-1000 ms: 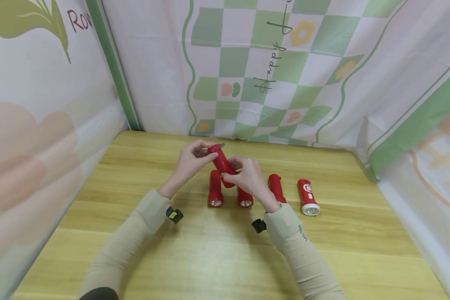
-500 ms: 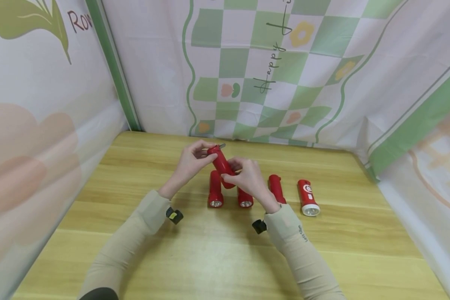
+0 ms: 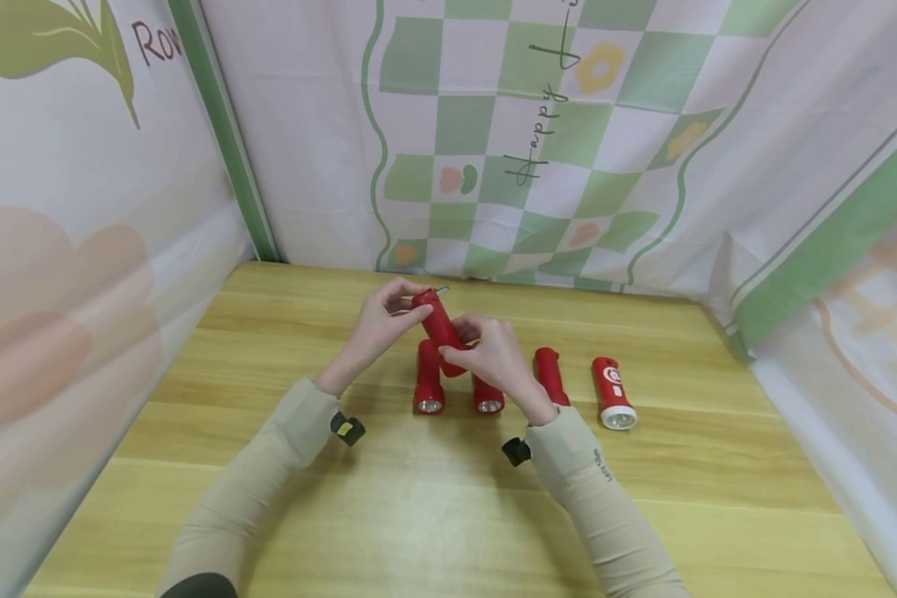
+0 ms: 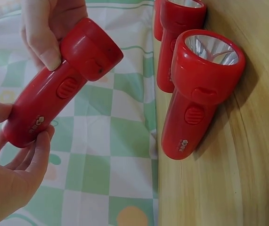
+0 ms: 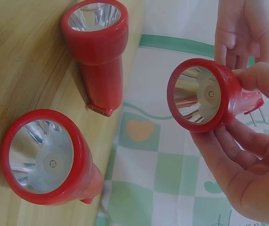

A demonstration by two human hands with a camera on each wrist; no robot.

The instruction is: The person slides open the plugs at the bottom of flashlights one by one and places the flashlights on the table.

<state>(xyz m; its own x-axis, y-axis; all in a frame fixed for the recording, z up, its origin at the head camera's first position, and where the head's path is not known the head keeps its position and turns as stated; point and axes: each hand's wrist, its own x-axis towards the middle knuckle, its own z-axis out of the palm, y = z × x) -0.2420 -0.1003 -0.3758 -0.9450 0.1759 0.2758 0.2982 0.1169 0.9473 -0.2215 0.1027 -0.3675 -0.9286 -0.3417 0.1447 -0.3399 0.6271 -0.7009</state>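
Both hands hold a red flashlight [image 3: 439, 322] tilted above the table. My left hand [image 3: 385, 316] pinches its tail end between thumb and fingers, and my right hand [image 3: 495, 349] grips it around the head. Two metal plug prongs [image 5: 257, 115] stick out from the tail in the right wrist view. A ribbed switch [image 4: 67, 88] and a small white logo show on the body in the left wrist view. Just below the hands, one red flashlight [image 3: 429, 378] lies on the left and another red flashlight [image 3: 488, 395] lies partly hidden behind the right hand.
On the wooden table [image 3: 419, 515], a red flashlight [image 3: 550, 375] lies right of the hands, its head end hidden by the right wrist. Farther right is a red flashlight with a white head [image 3: 615, 394]. Patterned cloth [image 3: 471, 124] hangs along the back and sides.
The hands and the held flashlight stay in almost the same place. The flashlight appears to have turned very slightly, with its prongs looking brighter now.
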